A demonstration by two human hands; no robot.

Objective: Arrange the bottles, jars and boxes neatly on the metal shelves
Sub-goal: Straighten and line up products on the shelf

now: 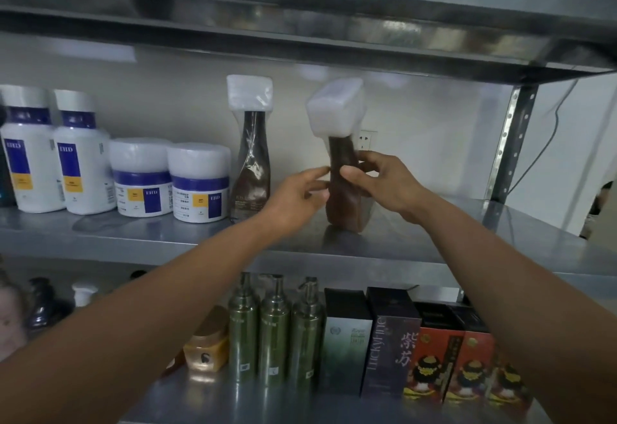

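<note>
The right hand (380,183) curls thumb and fingers around the waist of a tall brown plastic bottle with a white film-wrapped cap (345,211). The bottle leans slightly, its base on the steel middle shelf (167,236) just below the grip. The left hand (297,200) touches the bottle's left side with straight fingers. Left of the grip stands a matching upright brown bottle (250,163).

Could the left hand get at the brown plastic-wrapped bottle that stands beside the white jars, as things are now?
Probably yes. The left hand, fingers fairly straight, is just right of that brown plastic-wrapped bottle, and nothing stands between them. The right hand grips the other brown white-capped bottle.
</note>
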